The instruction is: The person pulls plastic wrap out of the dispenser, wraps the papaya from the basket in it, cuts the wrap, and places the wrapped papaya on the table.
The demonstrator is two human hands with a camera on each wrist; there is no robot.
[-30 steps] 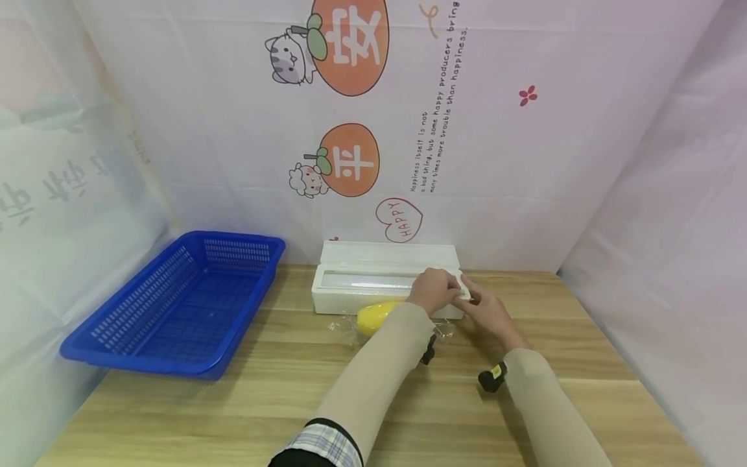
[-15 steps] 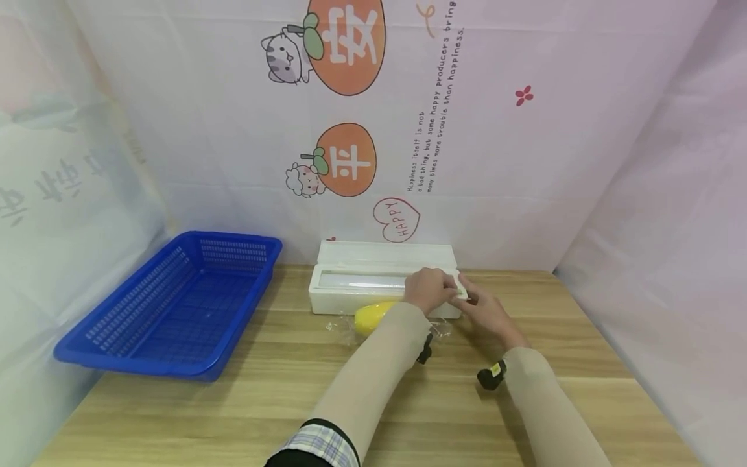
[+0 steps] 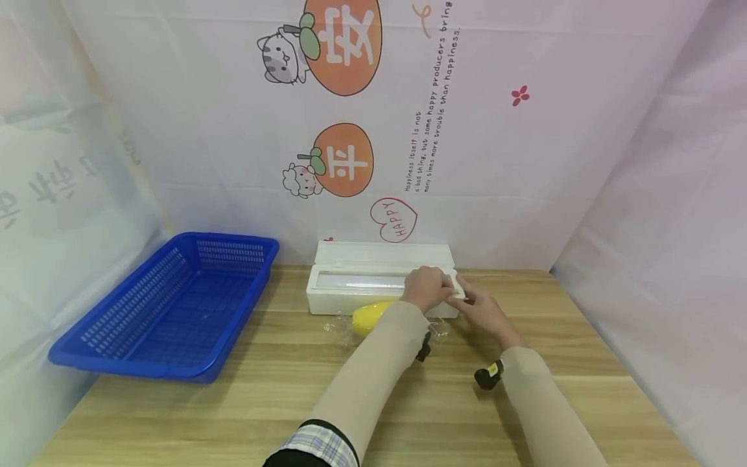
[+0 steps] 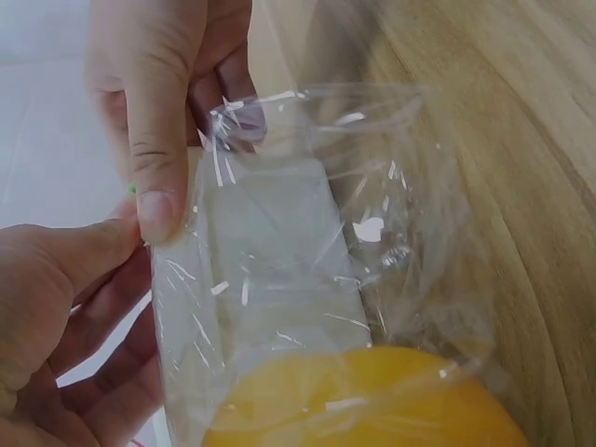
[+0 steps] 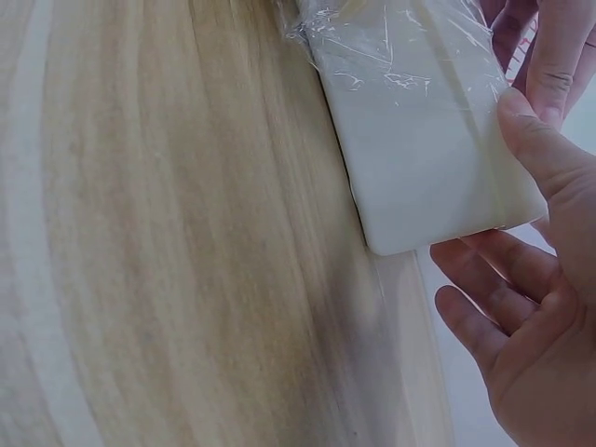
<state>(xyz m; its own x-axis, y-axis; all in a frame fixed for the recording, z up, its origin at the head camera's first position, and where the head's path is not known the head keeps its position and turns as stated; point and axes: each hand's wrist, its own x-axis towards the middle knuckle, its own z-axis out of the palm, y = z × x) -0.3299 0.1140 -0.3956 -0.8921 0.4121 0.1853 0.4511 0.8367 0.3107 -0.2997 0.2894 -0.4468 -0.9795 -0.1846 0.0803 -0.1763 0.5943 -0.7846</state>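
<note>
A long white box [image 3: 335, 303] stands by the back wall, its lid [image 3: 382, 254] raised and a long clear window on top. At its right end, my left hand [image 3: 426, 288] has thumb and fingers together at a small green piece [image 4: 132, 189], mostly covered by the fingertips. My right hand [image 3: 483, 314] grips the same end, with its thumb [image 5: 526, 126] on the top edge and its fingers curled beneath. In front of the box lies a yellow rounded thing [image 3: 366, 319] in clear crinkled plastic film [image 4: 419, 186], partly hidden by my left forearm.
A blue plastic basket [image 3: 213, 363] with slotted sides stands on the left of the wooden table [image 3: 280, 395]. Printed white cloth [image 3: 478, 214] hangs close behind the box and along both sides. Each wrist carries a small black camera [image 3: 487, 376].
The head view drifts slightly, so everything sits a little further left. Both hands stay at the box's right end, with only small finger shifts; less of the green shows between them.
</note>
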